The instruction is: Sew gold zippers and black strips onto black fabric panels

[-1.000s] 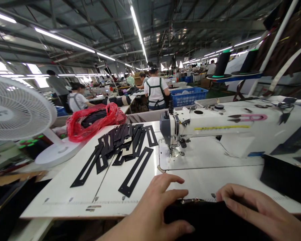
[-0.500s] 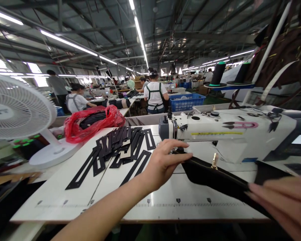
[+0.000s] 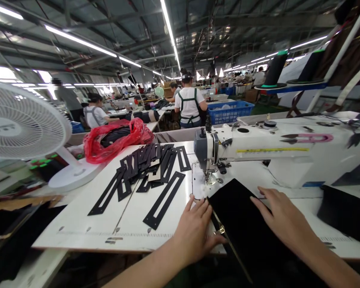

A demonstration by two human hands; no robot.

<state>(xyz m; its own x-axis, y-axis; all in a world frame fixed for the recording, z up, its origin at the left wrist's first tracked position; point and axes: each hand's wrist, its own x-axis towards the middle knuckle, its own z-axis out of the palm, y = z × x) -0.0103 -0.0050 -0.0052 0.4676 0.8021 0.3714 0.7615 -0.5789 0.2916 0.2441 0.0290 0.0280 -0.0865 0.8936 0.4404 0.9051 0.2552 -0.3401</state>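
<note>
A black fabric piece (image 3: 243, 212) with a gold zipper along its left side lies at the front of the sewing machine (image 3: 273, 152), one corner just short of the presser foot (image 3: 210, 179). My left hand (image 3: 195, 230) rests on its left edge, fingers extended and the thumb beside the gold zipper slider (image 3: 221, 229). On its right side lies my right hand (image 3: 283, 216), with fingers and thumb spread over the cloth. The fabric's lower part hangs over the table's front edge.
Black slotted strips (image 3: 165, 200) lie heaped left of the machine, near a red plastic bag (image 3: 117, 140). A white fan (image 3: 24, 124) stands at the left. More black fabric (image 3: 346, 216) lies at the right. Thread cones (image 3: 275, 70) rise behind; people work farther back.
The black zippered piece has gone from being held up at an angle to lying flat before the presser foot. Both hands have come down onto it, the right one moving inward.
</note>
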